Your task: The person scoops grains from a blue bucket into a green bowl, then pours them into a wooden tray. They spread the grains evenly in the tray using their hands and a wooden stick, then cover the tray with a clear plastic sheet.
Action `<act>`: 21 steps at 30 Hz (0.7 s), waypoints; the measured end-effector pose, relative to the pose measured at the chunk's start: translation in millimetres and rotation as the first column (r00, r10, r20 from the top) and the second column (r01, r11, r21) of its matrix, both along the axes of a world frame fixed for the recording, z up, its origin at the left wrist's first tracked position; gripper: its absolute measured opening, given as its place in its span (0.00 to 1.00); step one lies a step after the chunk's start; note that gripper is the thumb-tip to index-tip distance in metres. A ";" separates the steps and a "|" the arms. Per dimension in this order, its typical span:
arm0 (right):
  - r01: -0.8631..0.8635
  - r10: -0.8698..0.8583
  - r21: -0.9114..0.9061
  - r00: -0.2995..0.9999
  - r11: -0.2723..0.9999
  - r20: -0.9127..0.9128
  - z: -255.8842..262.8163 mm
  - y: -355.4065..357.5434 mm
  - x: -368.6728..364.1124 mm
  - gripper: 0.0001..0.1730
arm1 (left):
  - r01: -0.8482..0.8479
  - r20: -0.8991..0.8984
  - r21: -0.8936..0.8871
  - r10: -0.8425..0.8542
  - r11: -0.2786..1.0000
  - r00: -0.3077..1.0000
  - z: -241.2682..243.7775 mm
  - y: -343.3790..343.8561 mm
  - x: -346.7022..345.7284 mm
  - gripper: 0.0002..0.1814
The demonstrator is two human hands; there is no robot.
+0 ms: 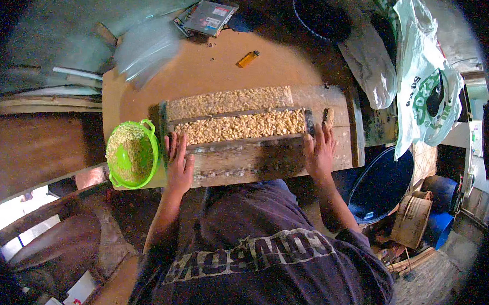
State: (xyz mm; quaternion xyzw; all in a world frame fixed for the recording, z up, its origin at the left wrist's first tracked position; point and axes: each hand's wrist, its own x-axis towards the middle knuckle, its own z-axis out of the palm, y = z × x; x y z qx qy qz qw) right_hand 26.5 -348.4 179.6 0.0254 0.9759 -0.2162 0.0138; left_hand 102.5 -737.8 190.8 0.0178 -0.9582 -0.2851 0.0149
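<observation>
A long wooden mould lies across the table in front of me. Pale split beans fill its narrow slot in a level layer. Behind the slot, a paler, flatter strip of similar beans runs parallel, perhaps under a clear film. My left hand rests on the mould's left end, fingers spread and pointing away from me. At the other end, my right hand lies on the wood with its fingers apart. Just beyond those fingertips stands a small wooden block. Neither hand holds anything.
A green plastic colander of beans stands left of the mould. Farther back are an amber lighter, a metal drive-like case and clear plastic sheeting. Plastic bags hang at right, above a dark blue tub.
</observation>
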 end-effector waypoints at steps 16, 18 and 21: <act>-0.286 0.287 0.032 0.957 0.958 -0.036 28.8 -51.4 1.9 0.35 | 0.007 -0.014 -0.004 -0.007 1.000 1.000 -1.6 -2.2 2.6 0.31; -0.284 0.284 0.046 0.959 0.958 -0.008 29.2 -52.7 1.2 0.35 | 0.010 -0.031 0.041 -0.008 0.999 0.999 -3.4 -3.0 3.9 0.32; -0.284 0.286 0.102 0.958 0.953 -0.007 20.7 -54.6 2.5 0.35 | 0.032 -0.060 0.055 -0.029 0.998 0.998 -4.3 -4.6 4.3 0.34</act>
